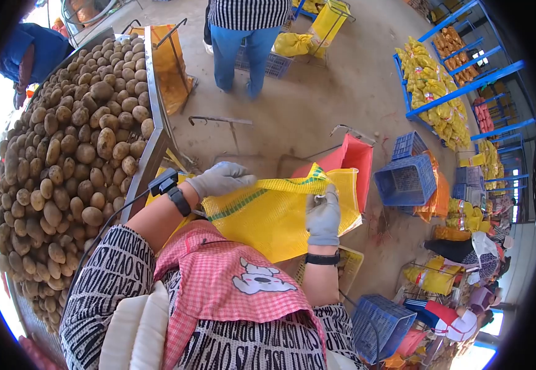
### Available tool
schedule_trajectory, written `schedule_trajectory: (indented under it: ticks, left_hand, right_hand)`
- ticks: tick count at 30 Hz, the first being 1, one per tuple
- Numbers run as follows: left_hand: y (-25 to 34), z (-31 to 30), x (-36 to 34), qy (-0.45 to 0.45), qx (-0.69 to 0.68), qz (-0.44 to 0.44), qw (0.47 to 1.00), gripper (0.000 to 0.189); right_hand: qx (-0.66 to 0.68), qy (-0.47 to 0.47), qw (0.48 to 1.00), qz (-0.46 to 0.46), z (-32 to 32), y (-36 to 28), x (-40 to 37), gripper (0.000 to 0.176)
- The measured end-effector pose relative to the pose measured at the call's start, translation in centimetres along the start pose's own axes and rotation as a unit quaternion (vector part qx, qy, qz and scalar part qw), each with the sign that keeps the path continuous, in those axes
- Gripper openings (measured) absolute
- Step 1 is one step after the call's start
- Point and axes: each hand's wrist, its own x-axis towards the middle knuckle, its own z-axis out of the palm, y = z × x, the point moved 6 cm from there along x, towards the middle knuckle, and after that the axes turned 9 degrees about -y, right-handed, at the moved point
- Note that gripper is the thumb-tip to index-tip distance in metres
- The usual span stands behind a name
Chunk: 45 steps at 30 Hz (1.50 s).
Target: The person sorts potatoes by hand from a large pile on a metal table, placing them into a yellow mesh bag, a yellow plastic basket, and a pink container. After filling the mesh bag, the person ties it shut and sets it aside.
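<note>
From where I stand, the left grip [222, 179] and right grip [323, 217], both gloved, grasp the edge of a yellow mesh bag [259, 228]. The bag spans the gap between them and hangs below. Potatoes [70, 154] lie heaped on the tabletop [155, 114], left of the left grip; a red bag [358, 161] stands just beyond the right grip. Caution: uneven pull could twist the folded rim shut. Loose mesh may snag on a metal stand [222, 120] ahead of the left grip.
</note>
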Motion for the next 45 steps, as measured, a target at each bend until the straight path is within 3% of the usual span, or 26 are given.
schedule_trajectory:
  ticks: [1, 3, 6, 8, 9, 10, 12, 13, 15, 17, 19, 20, 22, 25, 26, 28, 32, 34, 36, 38, 40, 41, 42, 43, 44, 45]
  left_hand:
    - [0.0, 0.1, -0.3, -0.001, 0.001, -0.003, 1.000, 0.047]
    - [-0.1, 1.2, -1.2, -0.104, 0.046, -0.003, 0.994, 0.043]
    - [-0.9, 1.3, -2.8, -0.045, -0.001, 0.045, 0.998, 0.036]
    - [-1.1, -0.5, -4.5, 0.076, 0.087, 0.127, 0.985, 0.024]
    - [-0.5, -1.8, -5.4, 0.126, 0.163, 0.156, 0.966, 0.021]
    - [1.3, -3.3, -7.3, 0.206, 0.194, 0.118, 0.952, 0.019]
    - [1.8, -6.1, -10.1, 0.373, 0.276, 0.110, 0.879, 0.015]
    - [1.8, -7.5, -11.1, 0.426, 0.286, 0.097, 0.853, 0.017]
    - [2.9, -9.1, -12.7, 0.494, 0.290, 0.120, 0.811, 0.018]
    - [4.8, -10.0, -13.6, 0.522, 0.297, 0.134, 0.789, 0.018]
    - [6.6, -9.7, -13.6, 0.522, 0.347, 0.179, 0.758, 0.017]
    - [7.1, -9.6, -13.1, 0.505, 0.340, 0.166, 0.776, 0.017]
    - [6.6, -9.5, -11.5, 0.467, 0.371, 0.150, 0.789, 0.015]
    - [3.9, -9.4, -7.9, 0.389, 0.279, 0.066, 0.876, 0.014]
    - [2.1, -9.2, -6.3, 0.366, 0.301, 0.038, 0.880, 0.015]
    - [-0.5, -8.4, -3.6, 0.335, 0.231, 0.064, 0.911, 0.015]
    - [0.4, -8.2, -0.9, 0.321, 0.131, 0.067, 0.936, 0.018]
    - [-0.1, -9.3, 0.0, 0.283, 0.011, -0.048, 0.958, 0.021]
    - [-2.2, -9.8, 0.7, 0.297, 0.040, 0.003, 0.954, 0.023]
    - [-3.8, -10.0, 0.2, 0.287, -0.081, -0.058, 0.953, 0.023]
    - [-6.3, -9.8, -0.2, 0.295, -0.067, -0.060, 0.951, 0.023]
    - [-6.9, -9.3, -0.3, 0.256, -0.017, -0.082, 0.963, 0.023]
    - [-7.8, -8.7, -0.3, 0.217, 0.031, -0.104, 0.970, 0.022]
    - [-10.1, -7.5, 0.1, 0.182, -0.033, -0.098, 0.978, 0.025]
    - [-10.6, -6.8, -0.1, 0.179, -0.035, -0.102, 0.978, 0.025]
    - [-10.8, -5.7, -0.2, 0.165, -0.148, -0.102, 0.970, 0.027]
  right_hand:
    - [0.002, 0.001, 1.000, 0.002, -0.3, 0.0, -0.2, 0.013]
    - [-0.026, -0.004, 1.000, 0.010, -0.3, -0.1, -0.8, 0.010]
    - [-0.090, -0.032, 0.995, 0.029, -0.3, -0.2, -1.8, 0.009]
    - [-0.100, -0.062, 0.992, 0.042, 0.0, 0.9, -1.8, 0.006]
    - [-0.107, -0.137, 0.984, 0.039, 0.7, 2.0, -1.7, 0.008]
    - [-0.114, -0.210, 0.970, 0.036, 1.8, 3.0, -2.1, 0.010]
    - [-0.257, -0.297, 0.917, 0.069, 4.8, 5.0, -3.0, 0.017]
    - [-0.256, -0.297, 0.918, 0.068, 6.3, 5.8, -3.6, 0.017]
    - [-0.198, -0.329, 0.914, 0.130, 9.3, 8.1, -4.6, 0.018]
    - [-0.232, -0.349, 0.902, 0.105, 9.6, 10.1, -1.8, 0.018]
    - [-0.286, -0.328, 0.896, 0.085, 9.0, 11.8, 1.2, 0.017]
    - [-0.286, -0.336, 0.893, 0.092, 8.8, 12.4, 2.6, 0.017]
    - [-0.212, -0.276, 0.937, 0.024, 7.6, 12.3, 6.1, 0.025]
    - [-0.229, -0.245, 0.941, -0.038, 5.5, 12.8, 10.6, 0.034]
    - [-0.276, -0.207, 0.936, -0.077, 4.9, 12.3, 12.2, 0.046]
    - [-0.189, -0.142, 0.968, -0.079, 7.5, 8.2, 11.7, 0.058]
    - [-0.231, -0.178, 0.942, -0.166, 9.8, 2.9, 14.0, 0.047]
    - [-0.263, -0.190, 0.934, -0.146, 9.6, 3.3, 14.6, 0.042]
    - [-0.295, -0.203, 0.925, -0.124, 8.5, 4.5, 14.5, 0.037]
    - [-0.345, -0.148, 0.927, 0.002, 4.2, 8.4, 13.7, 0.029]
    - [-0.548, -0.161, 0.809, 0.139, -2.3, 13.6, 13.0, 0.025]
    - [-0.666, -0.296, 0.678, 0.094, -4.2, 16.0, 12.2, 0.029]
    - [-0.749, -0.417, 0.512, 0.045, -5.2, 18.1, 11.0, 0.034]
    - [-0.748, -0.418, 0.513, 0.048, -4.7, 18.2, 9.9, 0.034]
    - [-0.725, -0.338, 0.582, 0.146, -4.2, 17.6, 8.5, 0.037]
    - [-0.688, -0.250, 0.637, 0.242, -4.0, 16.4, 7.0, 0.040]
